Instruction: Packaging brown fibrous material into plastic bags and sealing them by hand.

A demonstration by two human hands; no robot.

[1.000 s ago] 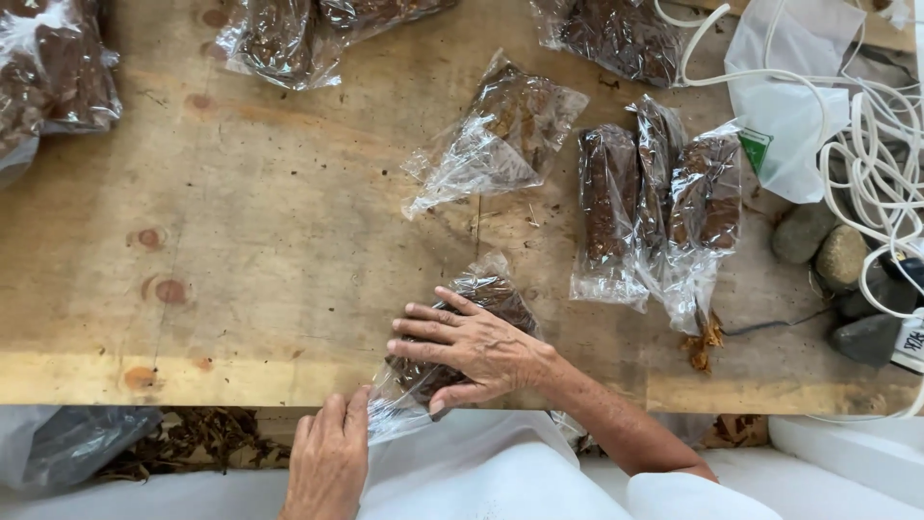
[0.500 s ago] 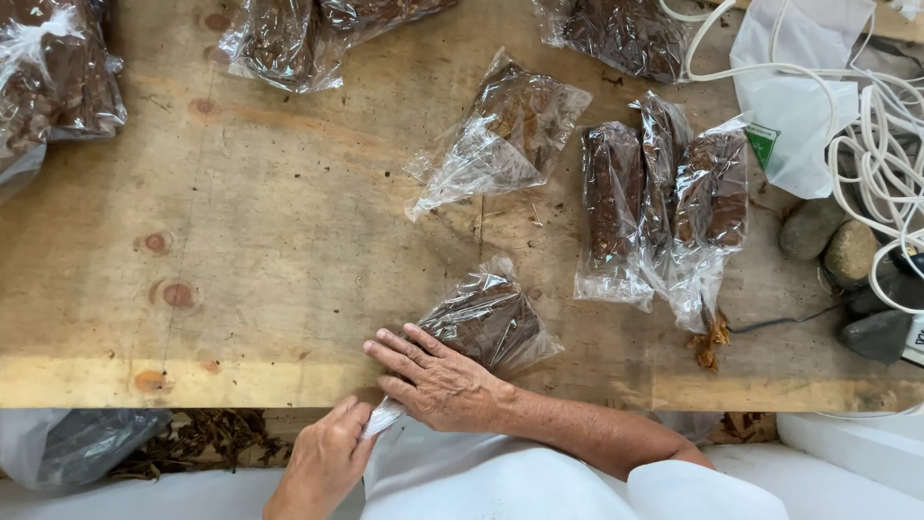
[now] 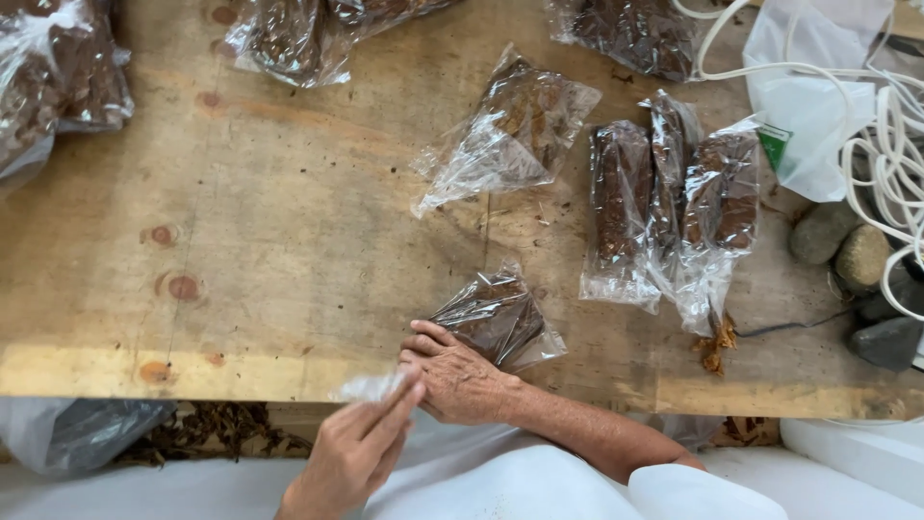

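Note:
A small clear plastic bag (image 3: 496, 318) packed with brown shredded material lies near the front edge of the wooden table (image 3: 289, 241). My right hand (image 3: 457, 380) lies flat on the bag's near end and presses it down. My left hand (image 3: 361, 448) comes up from below the table edge. Its fingertips pinch the bag's empty clear tail (image 3: 371, 388), which is stretched out to the left.
Three filled bags (image 3: 664, 202) lie side by side at the right, another bag (image 3: 515, 125) is in the middle, and more sit along the back and at the far left (image 3: 58, 77). White cord (image 3: 890, 144), a white bag (image 3: 808, 106) and stones (image 3: 842, 246) crowd the right edge. Brown scraps (image 3: 221, 429) lie below the table.
My right hand slid down and left off the filled part of the bag to its near end. My left hand rose and took the clear tail, drawing it leftward.

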